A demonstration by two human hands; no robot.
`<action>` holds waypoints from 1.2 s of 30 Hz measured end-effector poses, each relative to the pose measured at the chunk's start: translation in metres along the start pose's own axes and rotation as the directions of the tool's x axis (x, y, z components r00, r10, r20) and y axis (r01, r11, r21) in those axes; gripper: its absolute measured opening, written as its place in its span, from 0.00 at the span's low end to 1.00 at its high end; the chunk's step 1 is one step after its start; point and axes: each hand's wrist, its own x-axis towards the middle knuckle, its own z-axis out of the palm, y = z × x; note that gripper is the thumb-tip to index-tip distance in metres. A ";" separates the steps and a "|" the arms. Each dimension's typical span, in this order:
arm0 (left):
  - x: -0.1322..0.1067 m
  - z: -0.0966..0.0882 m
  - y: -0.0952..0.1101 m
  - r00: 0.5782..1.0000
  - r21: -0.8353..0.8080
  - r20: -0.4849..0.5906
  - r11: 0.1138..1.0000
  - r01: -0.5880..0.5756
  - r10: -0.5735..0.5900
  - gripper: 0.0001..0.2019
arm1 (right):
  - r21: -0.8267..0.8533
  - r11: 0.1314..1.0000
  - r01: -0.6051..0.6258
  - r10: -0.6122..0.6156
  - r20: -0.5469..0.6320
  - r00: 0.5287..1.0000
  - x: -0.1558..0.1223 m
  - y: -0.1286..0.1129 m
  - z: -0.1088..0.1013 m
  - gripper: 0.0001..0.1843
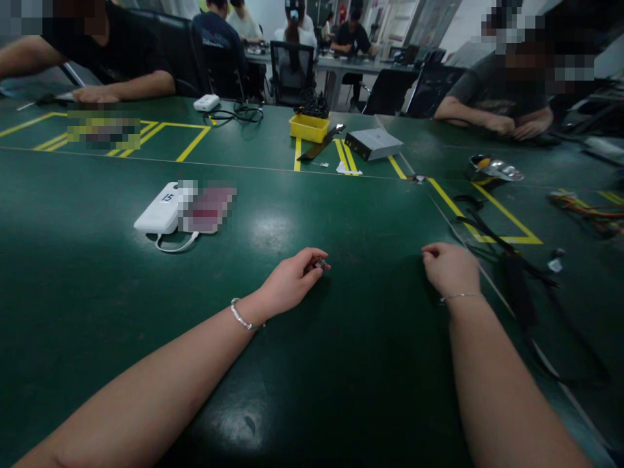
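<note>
My left hand (291, 281) is closed over the green table (370, 364), thumb and fingers pinching a small shiny metal piece (320, 263) too small to name. To its right, my right hand (451, 268) is near the table surface with its fingers curled in. Whatever those fingers may hold is hidden from view. Beyond my left hand lies a white power bank (158, 209) marked 15, joined by a short white cable (178, 249) to a blurred-out flat device (209, 211). Black cables with a dark block (517, 292) lie just right of my right hand.
Farther back are a yellow bin (309, 128), a grey metal box (374, 143), a dark flat strip (316, 151) and a shiny crumpled item (494, 169). Coloured wires (589, 211) lie at the right. Other people sit across the table, their hands on it. Yellow tape marks the surface.
</note>
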 end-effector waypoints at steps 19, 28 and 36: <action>0.002 0.001 0.003 0.998 -0.085 -0.062 0.996 0.028 -0.033 0.12 | 0.911 0.133 -0.390 -0.388 0.410 0.825 -0.077 -0.104 0.039 0.10; 0.000 0.002 0.007 0.999 -0.119 0.018 0.992 0.048 -0.046 0.09 | 0.903 0.210 -0.376 -0.440 0.430 0.788 -0.081 -0.105 0.041 0.09; 0.002 0.004 0.006 0.995 -0.224 0.038 0.970 0.094 -0.088 0.11 | 0.917 0.244 -0.316 -0.487 0.397 0.778 -0.080 -0.102 0.041 0.09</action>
